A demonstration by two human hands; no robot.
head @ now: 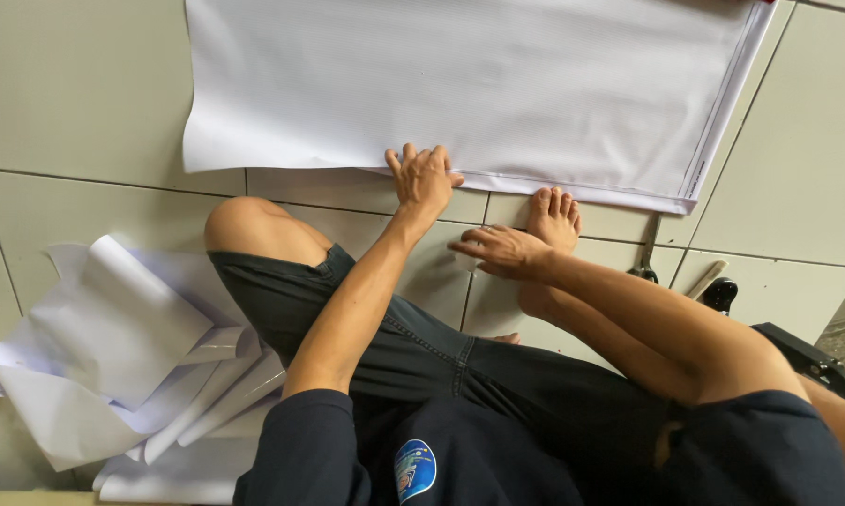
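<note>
White sheet point(469, 84) flat on tiled floor point(85, 103), long axis left-right, near edge facing person. Left hand point(423, 178) presses that edge, fingers spread flat, gripping nothing. Right hand point(500, 251) flat on floor, just short of sheet. Loose paper pile point(132, 365) at left.

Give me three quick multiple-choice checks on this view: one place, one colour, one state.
1. Where does the left hand rest?
A. on the near edge of the large white sheet
B. on the paper pile
C. on a knee

2. What colour are the floor tiles?
A. red
B. pale grey
C. black

3. How does the right hand lie?
A. clenched in a fist
B. gripping scissors
C. flat, fingers extended, above the tile

Key: 1 A, its fingers lie on the sheet's edge; 2 B, the bare tiles are pale; 3 C, it holds nothing.
</note>
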